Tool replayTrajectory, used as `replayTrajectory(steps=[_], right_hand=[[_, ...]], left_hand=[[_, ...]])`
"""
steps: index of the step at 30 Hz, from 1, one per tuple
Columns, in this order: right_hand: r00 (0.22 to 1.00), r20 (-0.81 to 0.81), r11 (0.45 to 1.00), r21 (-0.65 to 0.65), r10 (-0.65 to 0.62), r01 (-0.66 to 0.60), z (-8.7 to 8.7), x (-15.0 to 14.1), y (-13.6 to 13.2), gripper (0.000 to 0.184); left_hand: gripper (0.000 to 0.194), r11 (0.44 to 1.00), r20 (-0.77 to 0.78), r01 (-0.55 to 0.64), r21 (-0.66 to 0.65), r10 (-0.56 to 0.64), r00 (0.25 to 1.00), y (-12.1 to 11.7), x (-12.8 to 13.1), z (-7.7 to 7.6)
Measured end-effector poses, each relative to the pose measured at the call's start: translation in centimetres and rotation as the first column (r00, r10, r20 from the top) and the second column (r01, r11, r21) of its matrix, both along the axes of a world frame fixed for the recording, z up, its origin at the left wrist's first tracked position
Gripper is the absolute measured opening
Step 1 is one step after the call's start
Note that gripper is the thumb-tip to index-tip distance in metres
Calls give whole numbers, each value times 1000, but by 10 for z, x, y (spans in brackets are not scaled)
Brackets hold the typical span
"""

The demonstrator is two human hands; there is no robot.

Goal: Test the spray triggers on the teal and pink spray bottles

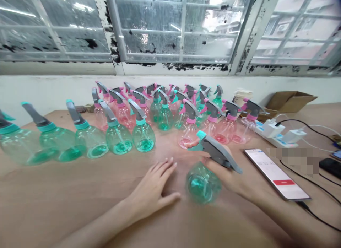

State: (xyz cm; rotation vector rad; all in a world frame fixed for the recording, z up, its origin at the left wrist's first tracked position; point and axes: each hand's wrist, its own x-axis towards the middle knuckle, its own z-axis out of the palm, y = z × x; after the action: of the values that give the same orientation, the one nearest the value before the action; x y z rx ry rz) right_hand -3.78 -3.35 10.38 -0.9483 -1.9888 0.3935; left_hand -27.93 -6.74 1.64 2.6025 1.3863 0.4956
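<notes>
green spray bottle (201, 186) in right hand (225, 175), left hand (156, 187) palm-down

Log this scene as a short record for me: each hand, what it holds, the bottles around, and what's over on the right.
Left hand: the left hand, palm down over the table, holding nothing
Right hand: the right hand grips a green spray bottle near its neck
Held bottle contact: unclear whether it touches the table
Front left: five green bottles in a row
Front right: pink bottles with gray trigger heads
Behind: more pink and green bottles, overlapping
Right side: phone, power strip, open cardboard box
</notes>
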Motion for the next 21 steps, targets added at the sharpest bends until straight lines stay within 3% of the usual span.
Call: replayTrajectory(steps=[4,7,12,16,21], right_hand=[[995,-74,988,-136,65,-75,3,-13,17,26],[967,-196,965,-174,161,-196,-6,-21,34,32],[940,-219,926,-218,261,-307,-20,-26,51,28],[932,-250,911,-253,263,-325,-17,-29,48,22],[958,-210,945,-224,193,-239,-4,-30,39,14]], left_hand=[[65,996,-73,-89,6,89,993,5,-25,1],[61,997,-97,-82,4,82,992,5,-27,4],[59,997,-59,-70,33,72,996,5,-26,1],[59,997,-46,-55,53,58,997,5,-28,0],[58,997,-43,-60,48,62,997,4,-29,2]])
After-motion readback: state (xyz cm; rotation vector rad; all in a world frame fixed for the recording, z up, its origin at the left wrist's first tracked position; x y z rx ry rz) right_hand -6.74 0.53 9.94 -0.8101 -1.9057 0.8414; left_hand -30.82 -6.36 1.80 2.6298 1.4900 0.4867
